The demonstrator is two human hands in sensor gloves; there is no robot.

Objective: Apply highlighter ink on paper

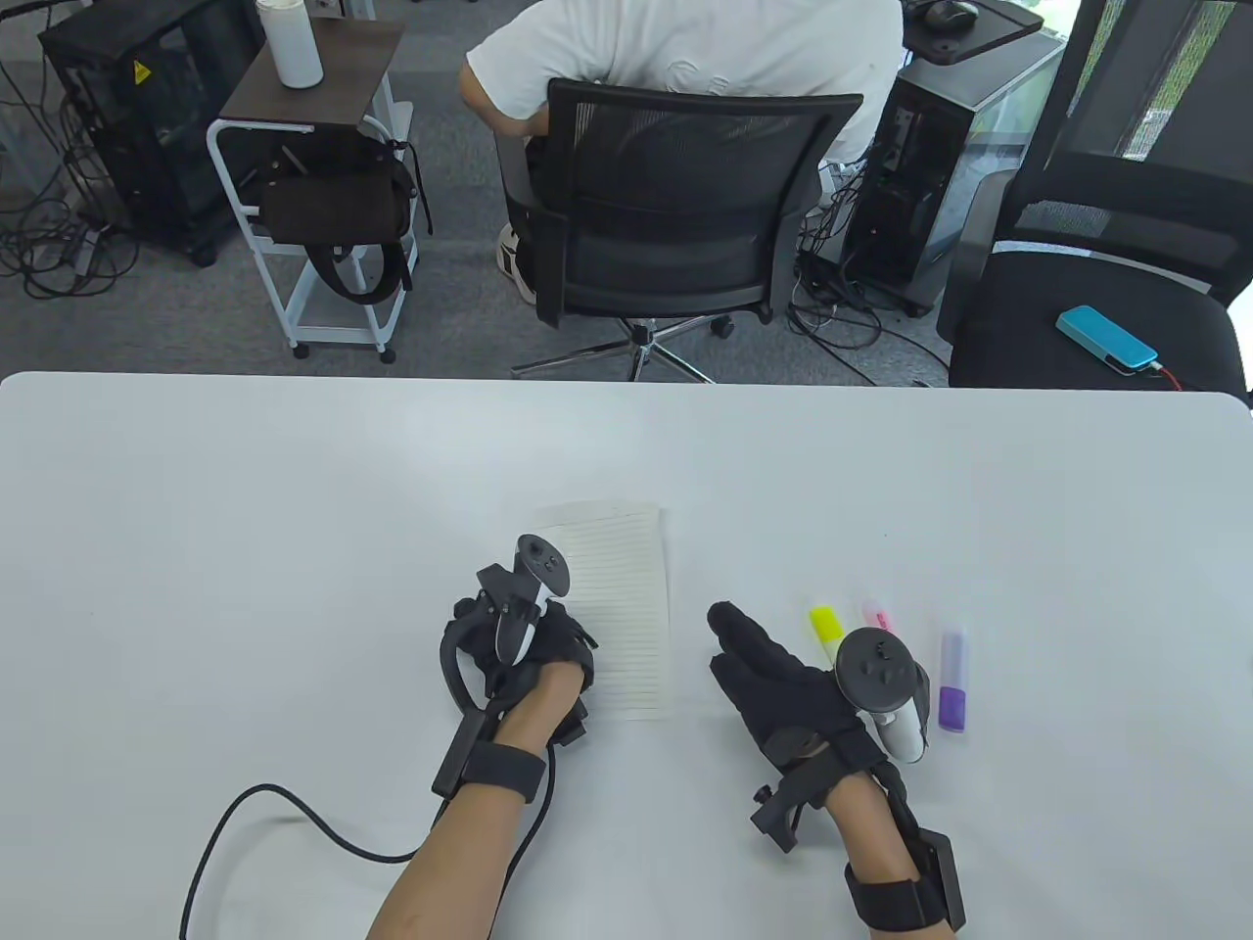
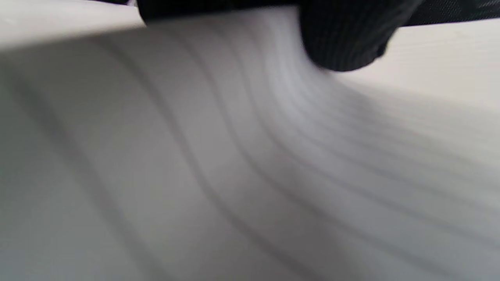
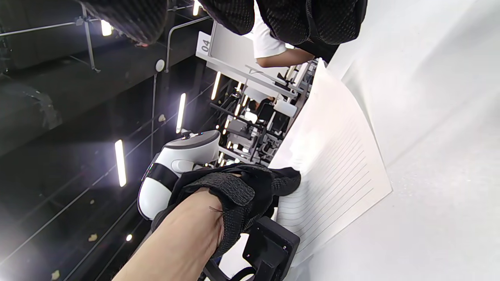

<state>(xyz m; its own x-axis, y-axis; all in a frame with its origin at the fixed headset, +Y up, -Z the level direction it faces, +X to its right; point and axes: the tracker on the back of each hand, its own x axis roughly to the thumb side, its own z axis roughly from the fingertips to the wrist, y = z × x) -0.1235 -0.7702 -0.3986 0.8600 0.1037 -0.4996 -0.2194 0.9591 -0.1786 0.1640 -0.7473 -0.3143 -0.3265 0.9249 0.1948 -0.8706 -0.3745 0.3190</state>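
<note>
A lined sheet of paper (image 1: 622, 597) lies on the white table (image 1: 245, 509). My left hand (image 1: 548, 651) rests on the sheet's left edge, its fingers mostly hidden under the tracker. In the right wrist view its fingertips (image 3: 287, 180) press on the paper (image 3: 336, 164). The left wrist view shows only blurred ruled paper (image 2: 234, 156) and one gloved fingertip (image 2: 343, 43). My right hand (image 1: 744, 641) lies just right of the sheet with straight fingers, holding nothing. Right of it lie a yellow highlighter (image 1: 827, 634), a pink one (image 1: 876, 617) partly hidden by the tracker, and a purple one (image 1: 954, 682).
Beyond the table's far edge a person in a white shirt (image 1: 685, 49) sits on a black office chair (image 1: 675, 206). A second chair (image 1: 1096, 323) with a blue device stands at the right. A black cable (image 1: 284, 813) runs from my left wrist.
</note>
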